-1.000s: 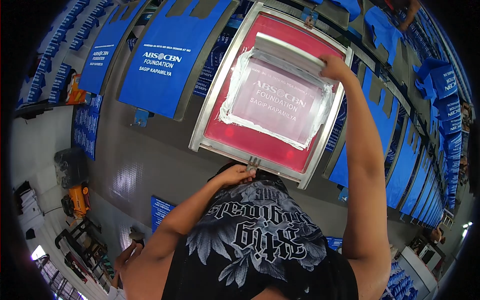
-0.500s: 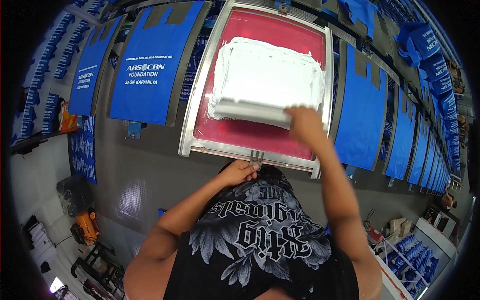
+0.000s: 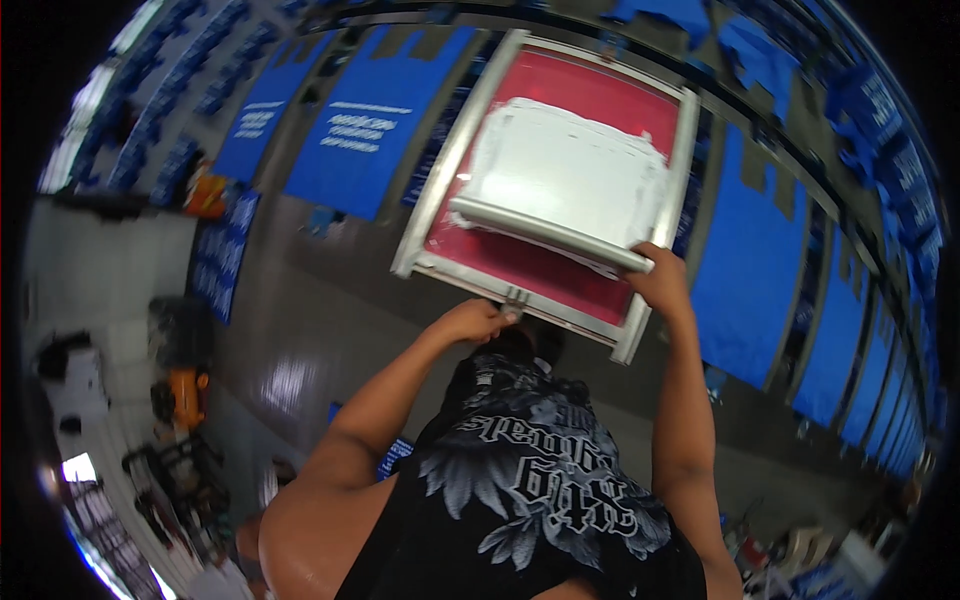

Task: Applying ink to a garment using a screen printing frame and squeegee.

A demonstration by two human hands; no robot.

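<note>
A screen printing frame (image 3: 455, 190) with metal rails and red mesh (image 3: 575, 75) lies in front of me. White ink (image 3: 575, 165) coats the middle of the mesh in a thick-edged rectangle. Along the ink's near edge rests a long metal-handled squeegee (image 3: 545, 232), slanting down to the right. My right hand (image 3: 662, 280) is closed round its right end, beside the frame's right rail. At the middle of the frame's near edge, my left hand (image 3: 482, 320) grips a small pronged metal bracket (image 3: 515, 300). Whatever lies beneath the mesh is hidden.
Blue bags on flat boards flank the frame, a printed bag (image 3: 360, 130) at left and a plain bag (image 3: 752, 260) at right, with several more along the curving row. More blue bags hang at the far right. An orange machine (image 3: 187, 395) stands on the floor at left.
My view has tilted, and the frame sits further right in it. The squeegee, with my right hand on its end, is closer to the right rail. My left hand keeps the bracket.
</note>
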